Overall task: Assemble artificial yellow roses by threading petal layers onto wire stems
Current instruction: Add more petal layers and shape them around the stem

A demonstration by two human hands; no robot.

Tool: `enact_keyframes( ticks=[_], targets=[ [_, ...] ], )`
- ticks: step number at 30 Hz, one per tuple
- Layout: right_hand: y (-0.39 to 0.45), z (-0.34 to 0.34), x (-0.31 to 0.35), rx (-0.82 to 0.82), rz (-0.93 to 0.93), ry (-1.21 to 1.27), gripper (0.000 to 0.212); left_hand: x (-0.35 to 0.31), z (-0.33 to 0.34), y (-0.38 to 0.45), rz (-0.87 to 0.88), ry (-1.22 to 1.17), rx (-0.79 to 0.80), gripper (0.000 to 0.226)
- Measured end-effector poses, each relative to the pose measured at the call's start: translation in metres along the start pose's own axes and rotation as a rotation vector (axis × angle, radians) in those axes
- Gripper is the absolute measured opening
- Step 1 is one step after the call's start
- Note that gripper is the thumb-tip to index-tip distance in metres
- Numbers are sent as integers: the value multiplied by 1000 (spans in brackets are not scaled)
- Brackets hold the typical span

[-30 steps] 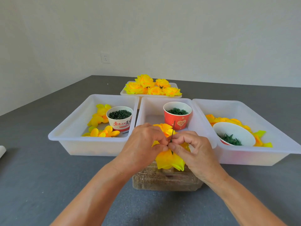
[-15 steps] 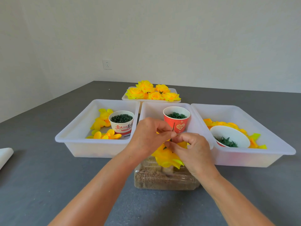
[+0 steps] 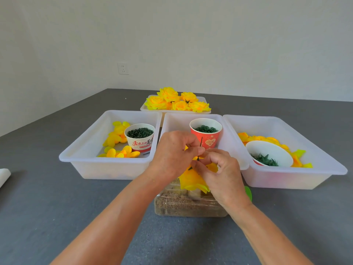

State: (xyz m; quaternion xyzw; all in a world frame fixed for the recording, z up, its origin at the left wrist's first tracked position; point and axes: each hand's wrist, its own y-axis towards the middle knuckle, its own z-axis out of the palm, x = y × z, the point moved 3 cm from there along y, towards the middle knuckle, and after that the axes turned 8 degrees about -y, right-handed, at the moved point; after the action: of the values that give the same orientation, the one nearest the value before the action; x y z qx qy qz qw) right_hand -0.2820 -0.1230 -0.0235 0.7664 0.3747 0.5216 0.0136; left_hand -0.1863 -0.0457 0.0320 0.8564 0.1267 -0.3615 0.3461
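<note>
One wire stem [image 3: 201,145], thin and dark green, is being held near-upright just in front of the red paper cup [image 3: 206,133], its tip showing above the fingers. Yellow petal layers [image 3: 193,181] are being gathered on it below the hands, over a clear box of brown granules [image 3: 183,204].

Step in hand, as judged: a petal layer is being threaded and seated on the wire. The next move is likely to call for the layer to be slid squarely along the stem, then a fresh piece to be fetched from a tray.

Left hand [image 3: 174,153]: fingers curled, thumb and forefinger being pinched on the stem and the petal at its base. Right hand [image 3: 219,169]: fingers curled, tips being pressed to the stem and the petals just below the left; the two hands are touching.

Surroundings, outward:
- middle white tray [image 3: 232,148], holding the red cup of green rings;
- left white tray [image 3: 86,148], with loose yellow petals [image 3: 116,138] and a printed white cup [image 3: 140,137] of dark green pieces;
- right white tray [image 3: 298,175], with petals and a white bowl [image 3: 271,152] of green leaf-like parts;
- finished yellow roses [image 3: 177,101] being stored on a far tray [image 3: 205,111];
- grey tabletop [image 3: 47,207].
</note>
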Motion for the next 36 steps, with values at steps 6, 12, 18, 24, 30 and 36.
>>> enact_keyframes(
  ticks=[6, 12, 18, 24, 30, 36],
  targets=[
    [-6, 2, 7, -80, -16, -75, 16, -1, -1, 2, -21, 7, 8, 15],
    [-14, 0, 27, -350, -107, -448, 23, -2, -3, 3, -39, 36, 32, 17],
    [-16, 5, 40, -470, -108, -629, 30, 0, -2, 2, -48, 26, 37, 14],
    [-20, 16, 30, -517, -62, -521, 26, 0, -2, 2, -28, 29, 31, 16],
    [-23, 26, 18, -585, -59, -344, 23, 1, -2, 2, -1, 39, 12, 17],
    [-22, 30, 10, -549, -2, -230, 10, 2, -1, 4, 12, 35, 17, 20]
  ],
)
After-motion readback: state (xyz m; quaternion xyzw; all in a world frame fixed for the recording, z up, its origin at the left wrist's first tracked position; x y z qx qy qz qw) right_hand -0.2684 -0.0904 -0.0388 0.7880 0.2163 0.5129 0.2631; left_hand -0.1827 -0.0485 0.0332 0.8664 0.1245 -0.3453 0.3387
